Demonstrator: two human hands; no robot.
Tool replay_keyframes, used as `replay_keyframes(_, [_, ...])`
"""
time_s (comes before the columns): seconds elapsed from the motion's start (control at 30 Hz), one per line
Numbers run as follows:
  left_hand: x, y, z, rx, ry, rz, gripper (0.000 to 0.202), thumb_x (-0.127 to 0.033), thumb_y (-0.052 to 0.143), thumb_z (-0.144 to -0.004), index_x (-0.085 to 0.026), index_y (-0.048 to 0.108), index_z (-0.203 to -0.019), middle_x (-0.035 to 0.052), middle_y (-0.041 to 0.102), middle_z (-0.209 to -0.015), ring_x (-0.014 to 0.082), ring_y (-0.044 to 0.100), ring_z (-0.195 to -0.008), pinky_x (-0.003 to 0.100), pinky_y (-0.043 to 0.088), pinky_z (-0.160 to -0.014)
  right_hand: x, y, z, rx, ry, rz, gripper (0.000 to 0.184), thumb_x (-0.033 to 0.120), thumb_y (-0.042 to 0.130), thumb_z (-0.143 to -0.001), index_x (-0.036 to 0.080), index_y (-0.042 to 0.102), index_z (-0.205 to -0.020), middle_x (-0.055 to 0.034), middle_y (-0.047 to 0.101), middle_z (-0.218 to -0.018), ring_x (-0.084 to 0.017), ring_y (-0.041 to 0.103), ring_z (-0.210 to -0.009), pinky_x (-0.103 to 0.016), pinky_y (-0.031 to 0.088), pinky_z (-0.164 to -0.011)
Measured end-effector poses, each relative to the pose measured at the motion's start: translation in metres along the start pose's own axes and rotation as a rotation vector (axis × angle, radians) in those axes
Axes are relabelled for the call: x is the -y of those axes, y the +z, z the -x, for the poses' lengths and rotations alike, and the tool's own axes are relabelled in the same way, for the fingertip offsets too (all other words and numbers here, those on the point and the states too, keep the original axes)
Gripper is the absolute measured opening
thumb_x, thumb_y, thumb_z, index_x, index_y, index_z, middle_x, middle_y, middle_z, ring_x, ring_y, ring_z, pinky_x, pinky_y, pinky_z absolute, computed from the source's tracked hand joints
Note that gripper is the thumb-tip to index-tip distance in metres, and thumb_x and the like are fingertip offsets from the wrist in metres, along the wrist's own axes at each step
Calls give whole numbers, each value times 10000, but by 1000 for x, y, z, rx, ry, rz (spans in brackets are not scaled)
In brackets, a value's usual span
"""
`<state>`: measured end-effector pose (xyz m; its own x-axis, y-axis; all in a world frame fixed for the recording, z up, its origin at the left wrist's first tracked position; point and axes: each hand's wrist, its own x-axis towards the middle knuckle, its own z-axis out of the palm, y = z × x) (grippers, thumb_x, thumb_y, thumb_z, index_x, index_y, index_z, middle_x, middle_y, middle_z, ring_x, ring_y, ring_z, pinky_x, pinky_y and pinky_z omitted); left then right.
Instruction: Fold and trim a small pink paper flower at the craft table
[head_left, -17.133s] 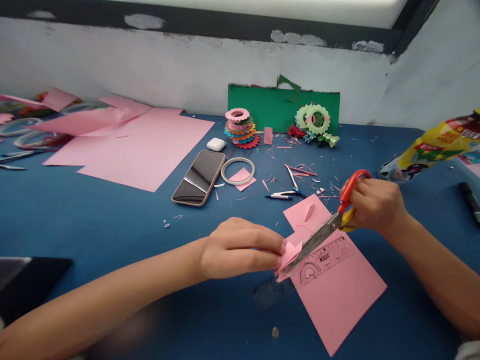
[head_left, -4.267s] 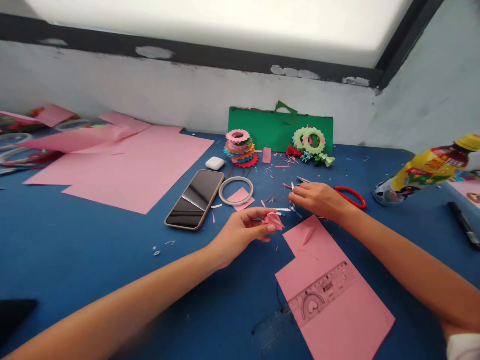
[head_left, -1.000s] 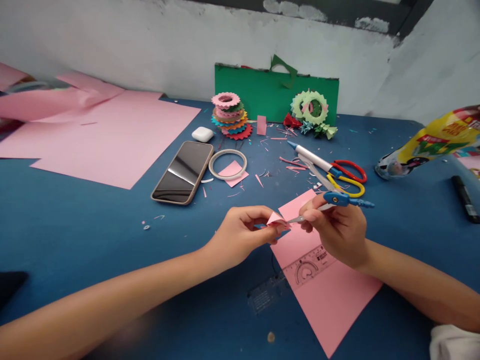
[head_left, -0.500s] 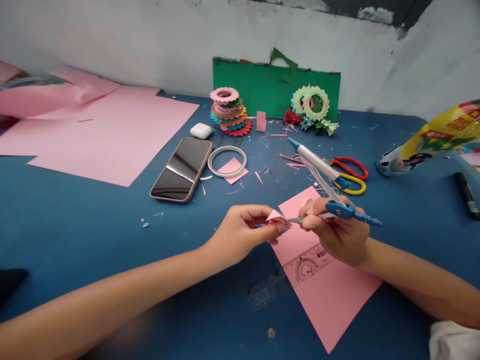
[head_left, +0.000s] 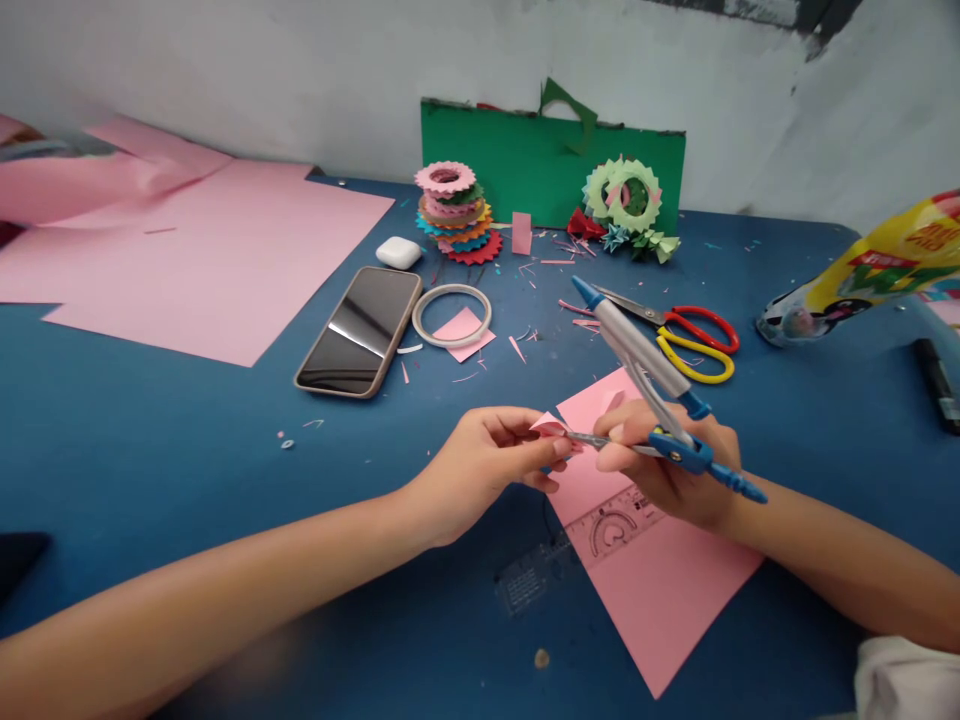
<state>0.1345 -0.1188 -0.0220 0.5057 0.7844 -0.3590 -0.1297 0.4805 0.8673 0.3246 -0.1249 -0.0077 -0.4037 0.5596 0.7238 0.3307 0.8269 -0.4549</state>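
My left hand (head_left: 491, 462) pinches a small folded pink paper piece (head_left: 550, 427) just above the blue table. My right hand (head_left: 667, 470) grips a blue and silver drawing compass (head_left: 651, 385); its metal point touches the folded piece, and its pen leg sticks up and to the left. Both hands hover over a pink sheet (head_left: 645, 570) with a clear ruler (head_left: 577, 550) lying across it.
Red and yellow scissors (head_left: 686, 335) lie behind my right hand. A phone (head_left: 360, 330), a tape ring (head_left: 451, 315) and an earbud case (head_left: 398, 252) lie left of centre. Stacked paper rosettes (head_left: 454, 212), a green card (head_left: 551, 165) and large pink sheets (head_left: 202, 250) lie farther back. A yellow bottle (head_left: 874, 270) lies on the right.
The scissors were put down and the compass picked up. Over the last second my right hand tilted the compass, its pen leg swinging up, with the point staying on the folded piece.
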Motion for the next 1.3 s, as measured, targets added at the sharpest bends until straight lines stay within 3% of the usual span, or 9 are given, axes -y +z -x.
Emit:
replay_keyframes(0.23, [1, 0, -2, -1, -8, 33, 76, -229, 718, -728, -159, 711, -756, -10, 622, -687, 66, 550, -605, 157, 504, -563, -1, 0, 0, 25, -86, -59, 142, 98, 507, -873, 217, 583, -889, 16, 700, -788, -84, 669, -757, -183, 537, -714])
replay_keyframes(0.4, [2, 0, -1, -10, 6, 68, 107, -249, 735, -707, -150, 703, -730, -7, 617, -682, 72, 544, -617, 164, 490, -568, -2, -1, 0, 67, -141, 1, 171, 105, 586, -827, 231, 599, -942, 5, 709, -839, -99, 674, -810, -177, 532, -745])
replay_keyframes(0.6, [0, 0, -2, -36, -13, 34, 174, -282, 748, -683, -139, 706, -772, 19, 641, -726, 107, 577, -681, 191, 491, -590, 1, -2, -2, 41, -83, 29, 206, 120, 591, -828, 273, 598, -966, 27, 705, -783, -111, 679, -728, -197, 544, -661])
replay_keyframes(0.93, [1, -2, -2, 5, 4, 15, 149, -267, 707, -721, -147, 710, -809, 29, 667, -786, 120, 596, -740, 224, 507, -653, 2, -1, -4, 28, -117, 77, 233, 104, 630, -795, 255, 595, -968, 25, 698, -723, -106, 655, -610, -207, 545, -594])
replay_keyframes(1.3, [2, -1, -2, -10, -10, 29, 156, -268, 712, -703, -138, 703, -788, 27, 660, -752, 127, 609, -711, 229, 504, -637, -4, 1, 0, 79, -194, 59, 230, 105, 574, -825, 239, 599, -1011, -7, 712, -818, -125, 680, -731, -220, 562, -643])
